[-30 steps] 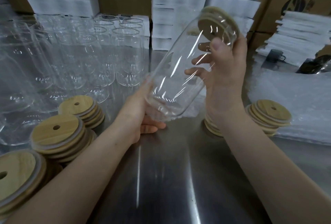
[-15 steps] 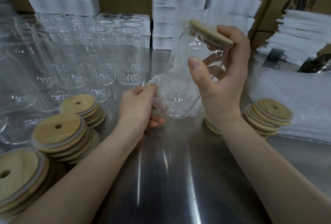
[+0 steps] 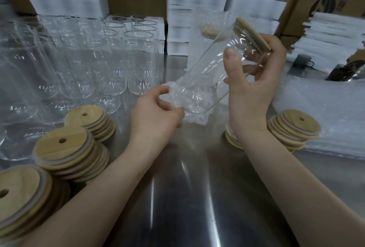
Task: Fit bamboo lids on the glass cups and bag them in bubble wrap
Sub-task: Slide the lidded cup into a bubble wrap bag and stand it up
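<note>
**Lidded cup on a slant, base end at the bag**

The right hand [image 3: 250, 92] holds the cup [image 3: 209, 77] in the air above the table [image 3: 177, 197]. Its thumb lies on the near side of the glass and its fingers curl round the far side, just below the lid [image 3: 252, 36]. The cup's long axis runs on a slant: the lidded end points up and to the right, away from the person, and the base points down and to the left. The lid sits on the mouth and shows nearly edge-on.

The left hand [image 3: 156, 114] pinches the bag [image 3: 174, 96] beside the cup's base, fingers curled on the bubble wrap. Wrap lies round and under the base end, and more of it rises behind the cup. Clear against clear, I cannot tell how far the glass is inside.

On the table, lid stacks [image 3: 65, 148] stand at the left and a right stack [image 3: 296, 126] beside the right wrist. Empty cups [image 3: 118, 59] stand upright in rows at the far left. A wrap pile [image 3: 325, 112] lies at the right.
</note>
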The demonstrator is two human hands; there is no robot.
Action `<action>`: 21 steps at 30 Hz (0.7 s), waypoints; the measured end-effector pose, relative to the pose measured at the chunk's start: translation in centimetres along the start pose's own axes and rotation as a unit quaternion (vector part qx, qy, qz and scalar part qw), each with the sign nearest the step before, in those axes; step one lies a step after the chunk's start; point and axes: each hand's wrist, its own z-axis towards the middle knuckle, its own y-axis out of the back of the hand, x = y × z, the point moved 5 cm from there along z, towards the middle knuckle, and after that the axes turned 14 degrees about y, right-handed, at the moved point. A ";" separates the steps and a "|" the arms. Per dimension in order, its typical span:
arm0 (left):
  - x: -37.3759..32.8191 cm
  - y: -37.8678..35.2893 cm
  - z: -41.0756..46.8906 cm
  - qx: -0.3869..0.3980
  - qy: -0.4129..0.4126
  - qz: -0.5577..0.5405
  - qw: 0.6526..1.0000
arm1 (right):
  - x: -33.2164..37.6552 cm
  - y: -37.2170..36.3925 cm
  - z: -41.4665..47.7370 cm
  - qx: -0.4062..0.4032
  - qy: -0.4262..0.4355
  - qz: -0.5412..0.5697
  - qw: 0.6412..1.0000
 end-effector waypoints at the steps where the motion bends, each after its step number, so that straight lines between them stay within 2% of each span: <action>1: 0.0 -0.2 -0.1 0.001 -0.006 0.023 1.000 | -0.1 0.0 0.0 -0.007 -0.013 0.000 1.000; 5: 0.1 -0.5 -0.4 0.017 -0.008 0.051 0.999 | -0.2 -0.3 -0.3 -0.005 -0.034 0.008 0.999; 10: -0.8 -1.6 -1.7 0.130 0.003 0.010 0.991 | 0.6 -0.6 -0.5 0.025 0.019 0.007 0.999; 17: -1.6 -0.4 -1.5 0.079 0.002 -0.095 0.992 | 0.6 -0.6 -0.5 0.065 0.036 -0.010 0.997; 21: -2.7 0.3 -1.7 0.107 -0.036 -0.179 0.977 | 0.4 -0.7 -0.7 0.087 0.033 -0.013 0.996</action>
